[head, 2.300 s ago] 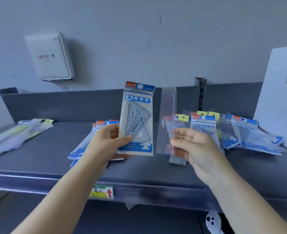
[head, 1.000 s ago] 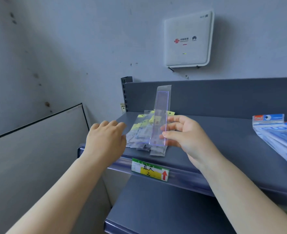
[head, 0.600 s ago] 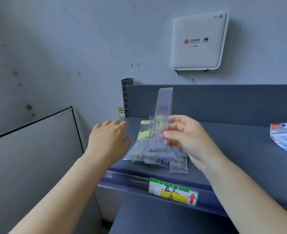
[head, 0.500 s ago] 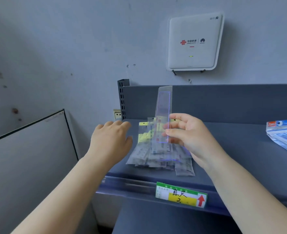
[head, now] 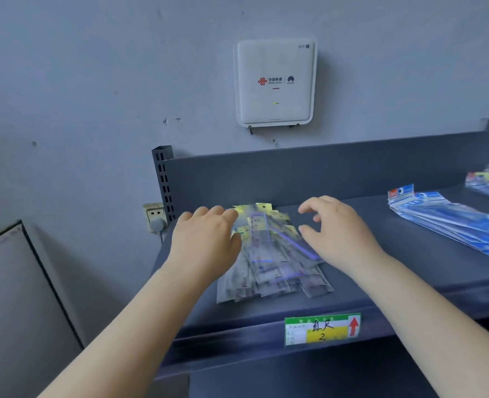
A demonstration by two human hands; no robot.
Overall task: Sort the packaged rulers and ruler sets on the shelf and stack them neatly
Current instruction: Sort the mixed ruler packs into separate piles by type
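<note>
Both my left hand (head: pixel 206 242) and right hand (head: pixel 335 234), fingers loose and empty, flank the slippery ruler packs (head: pixel 269 262) near the shelf (head: pixel 410 282) front edge; a careless squeeze could spill them off.

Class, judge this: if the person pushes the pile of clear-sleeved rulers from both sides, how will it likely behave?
The pile of clear-sleeved rulers is fanned unevenly, so its glossy sleeves probably slide over each other. The flat packs look thin and light, and likely skid across the smooth shelf. They should not roll.

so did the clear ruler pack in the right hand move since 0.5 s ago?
Yes. The clear ruler pack stood upright against the shelf back panel; now it lies flat on the ruler pile, and the right hand has let go.
</note>
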